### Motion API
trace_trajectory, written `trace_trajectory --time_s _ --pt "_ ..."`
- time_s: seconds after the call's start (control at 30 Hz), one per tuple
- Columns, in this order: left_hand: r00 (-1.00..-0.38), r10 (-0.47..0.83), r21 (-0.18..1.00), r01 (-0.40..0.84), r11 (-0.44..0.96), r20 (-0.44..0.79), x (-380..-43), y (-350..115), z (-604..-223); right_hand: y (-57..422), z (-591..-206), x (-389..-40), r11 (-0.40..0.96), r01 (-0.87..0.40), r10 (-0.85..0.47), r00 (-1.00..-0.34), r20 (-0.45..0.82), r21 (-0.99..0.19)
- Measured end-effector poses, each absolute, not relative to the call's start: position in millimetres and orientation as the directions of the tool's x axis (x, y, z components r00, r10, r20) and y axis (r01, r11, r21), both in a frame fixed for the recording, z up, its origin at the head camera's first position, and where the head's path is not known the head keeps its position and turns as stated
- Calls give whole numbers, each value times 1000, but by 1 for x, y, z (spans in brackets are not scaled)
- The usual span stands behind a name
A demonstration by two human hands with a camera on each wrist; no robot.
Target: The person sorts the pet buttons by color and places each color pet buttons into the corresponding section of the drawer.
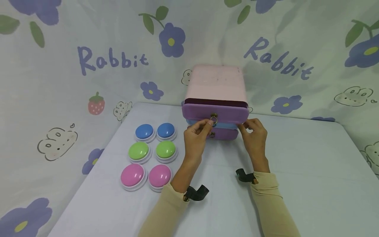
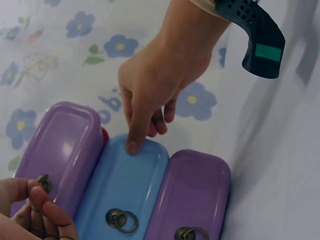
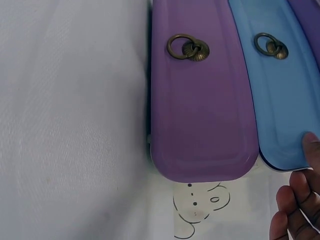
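Observation:
A small pink cabinet [image 1: 217, 82] has a purple top drawer [image 1: 231, 113], a blue middle drawer [image 2: 130, 180] and a purple bottom drawer [image 3: 205, 110]. The top drawer juts out, with a dark gap behind its front. My left hand [image 1: 196, 138] pinches the brass ring pull [image 1: 214, 120] of that drawer between thumb and forefinger. At the blue drawer's right end is my right hand [image 1: 254, 136], its thumb [image 2: 134, 145] on the front face and its fingers bent beside the edge. Both lower drawers carry their own brass rings, hanging free.
Left of the cabinet, pairs of round push buttons stand in rows: blue [image 1: 165, 130], green [image 1: 165, 149] and pink [image 1: 160, 175]. Printed cloth [image 1: 207, 33] hangs close behind the cabinet. A white cloth [image 1: 311, 181] covers the table.

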State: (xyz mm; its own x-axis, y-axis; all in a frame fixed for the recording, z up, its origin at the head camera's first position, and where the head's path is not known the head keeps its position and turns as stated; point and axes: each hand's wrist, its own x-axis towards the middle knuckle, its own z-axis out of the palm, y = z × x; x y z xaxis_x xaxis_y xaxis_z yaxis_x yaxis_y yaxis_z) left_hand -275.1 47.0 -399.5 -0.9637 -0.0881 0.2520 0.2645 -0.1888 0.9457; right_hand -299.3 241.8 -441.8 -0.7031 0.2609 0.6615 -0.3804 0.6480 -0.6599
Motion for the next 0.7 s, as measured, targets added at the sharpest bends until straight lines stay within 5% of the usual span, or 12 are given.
trace_trajectory --time_s 0.7 --pt "-968 -67 950 249 -190 240 -265 43 -403 243 -443 -300 662 -388 250 -693 676 -642"
